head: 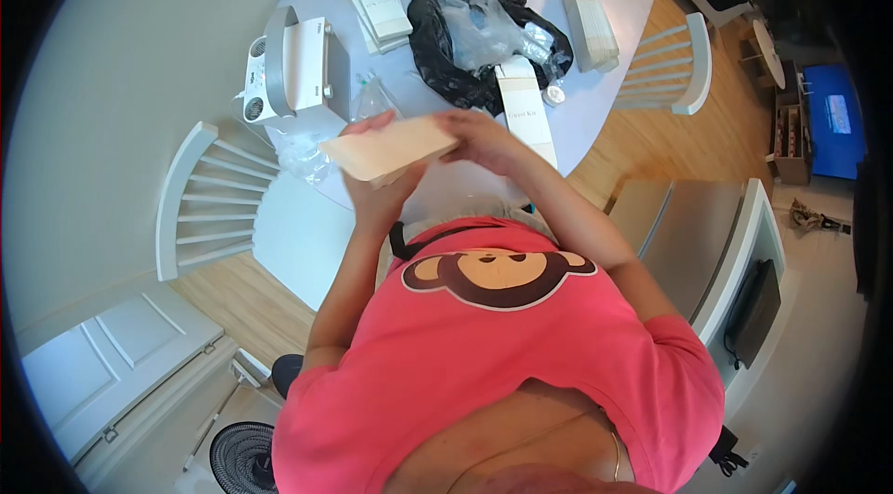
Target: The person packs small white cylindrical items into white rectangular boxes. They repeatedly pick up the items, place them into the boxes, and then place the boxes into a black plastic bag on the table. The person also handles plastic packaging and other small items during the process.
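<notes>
Between my two hands, just over the near edge of the table, is a small cream cardboard box (394,145). My left hand (380,194) wraps the box from its left end and underside. At the other end, my right hand (481,141) grips the box's right side with curled fingers. Beyond them on the white table (391,86) a black plastic bag (436,68) lies spread, with a clear plastic bag (467,19) on it. A flat cream kit box (527,114) bearing print rests at the bag's near side, beside a small round white item (554,95).
A white speaker-like device (307,68) with a grey handle stands at left. Flat printed boxes (380,5) lie behind it; a row of cream boxes (589,26) stands at right. Crumpled clear plastic (303,158) is at the near left edge. White chairs (185,208) flank the table.
</notes>
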### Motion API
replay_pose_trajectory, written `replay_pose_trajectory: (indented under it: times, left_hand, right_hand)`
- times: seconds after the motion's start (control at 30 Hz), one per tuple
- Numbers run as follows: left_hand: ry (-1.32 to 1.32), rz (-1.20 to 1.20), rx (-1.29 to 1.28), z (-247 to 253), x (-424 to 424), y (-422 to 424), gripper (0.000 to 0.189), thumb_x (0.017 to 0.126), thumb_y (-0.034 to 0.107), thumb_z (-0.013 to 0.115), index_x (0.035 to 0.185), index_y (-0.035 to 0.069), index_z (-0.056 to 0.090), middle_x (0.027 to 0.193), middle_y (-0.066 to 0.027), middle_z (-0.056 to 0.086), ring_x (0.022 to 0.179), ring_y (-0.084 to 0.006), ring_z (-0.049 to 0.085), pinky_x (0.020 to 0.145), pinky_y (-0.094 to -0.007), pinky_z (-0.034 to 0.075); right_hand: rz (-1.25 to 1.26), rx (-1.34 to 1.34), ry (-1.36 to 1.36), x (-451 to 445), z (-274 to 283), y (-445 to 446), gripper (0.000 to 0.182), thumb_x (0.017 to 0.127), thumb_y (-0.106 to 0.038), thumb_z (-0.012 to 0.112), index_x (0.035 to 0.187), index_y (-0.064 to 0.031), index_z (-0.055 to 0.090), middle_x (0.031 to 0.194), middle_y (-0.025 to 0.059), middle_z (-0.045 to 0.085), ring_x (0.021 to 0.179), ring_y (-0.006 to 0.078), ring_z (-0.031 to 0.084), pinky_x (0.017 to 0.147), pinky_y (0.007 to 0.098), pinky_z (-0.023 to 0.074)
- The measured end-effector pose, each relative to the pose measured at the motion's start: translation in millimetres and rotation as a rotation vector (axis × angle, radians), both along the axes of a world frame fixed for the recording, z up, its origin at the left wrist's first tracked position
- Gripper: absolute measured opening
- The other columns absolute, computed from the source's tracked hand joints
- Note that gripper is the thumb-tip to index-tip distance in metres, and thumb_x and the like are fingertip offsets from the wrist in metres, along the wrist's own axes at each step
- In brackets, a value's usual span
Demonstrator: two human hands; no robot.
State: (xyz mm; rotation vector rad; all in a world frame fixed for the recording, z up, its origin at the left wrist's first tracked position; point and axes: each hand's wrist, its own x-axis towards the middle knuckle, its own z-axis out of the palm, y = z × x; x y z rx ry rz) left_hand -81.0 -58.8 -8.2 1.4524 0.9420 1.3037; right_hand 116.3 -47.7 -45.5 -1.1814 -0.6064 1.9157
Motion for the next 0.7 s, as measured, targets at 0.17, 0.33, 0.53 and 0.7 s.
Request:
replay_pose_trajectory:
  times: [0.17, 0.33, 0.53, 0.7]
  left_hand:
    - [-0.196, 0.11, -0.221, -2.2, -49.2, -7.3, 0.082, 0.064, 0.005, 0.069, 0.133, 0.006, 0.026, 0.11, -0.0093, 0.046, 0.108, -0.0218, 0.045, 0.094, -0.0324, 0.04]
    - [-0.176, 0.134, -0.334, -28.6, -50.0, -9.1, 0.079, 0.069, 0.012, 0.072, 0.134, 0.005, 0.027, 0.116, -0.0069, 0.042, 0.108, -0.0175, 0.043, 0.094, -0.0312, 0.037]
    - [-0.015, 0.195, -0.305, -41.7, -31.8, 12.4, 0.072, 0.072, 0.026, 0.076, 0.128, 0.002, 0.038, 0.116, -0.0086, 0.048, 0.104, -0.0199, 0.049, 0.091, -0.0331, 0.041]
    - [-0.057, -0.218, -0.41, -35.7, -19.1, 29.7, 0.075, 0.069, 0.027, 0.077, 0.13, 0.002, 0.041, 0.115, -0.0095, 0.052, 0.097, -0.0187, 0.053, 0.087, -0.0318, 0.043]
  right_hand:
    - [0.41, 0.656, -1.149, -37.7, -25.6, 68.0, 0.025, 0.086, -0.013, 0.056, 0.106, 0.0002, 0.061, 0.106, 0.0155, 0.062, 0.087, 0.0282, 0.066, 0.073, 0.039, 0.0548]
    - [0.455, 0.704, -1.747, -49.6, -46.1, 123.5, 0.018, 0.083, -0.009, 0.052, 0.096, 0.0007, 0.061, 0.107, 0.0192, 0.062, 0.088, 0.0383, 0.064, 0.075, 0.0431, 0.0533]
    - [0.394, 0.711, -1.592, -24.6, -35.0, 126.8, 0.017, 0.082, -0.011, 0.054, 0.092, -0.0012, 0.063, 0.096, 0.0218, 0.064, 0.086, 0.0372, 0.065, 0.075, 0.0445, 0.0529]
    - [0.205, 0.792, -1.132, 9.6, 34.4, 114.3, 0.021, 0.085, -0.021, 0.061, 0.093, -0.0012, 0.062, 0.077, 0.0118, 0.063, 0.066, 0.0235, 0.059, 0.065, 0.0379, 0.0489]
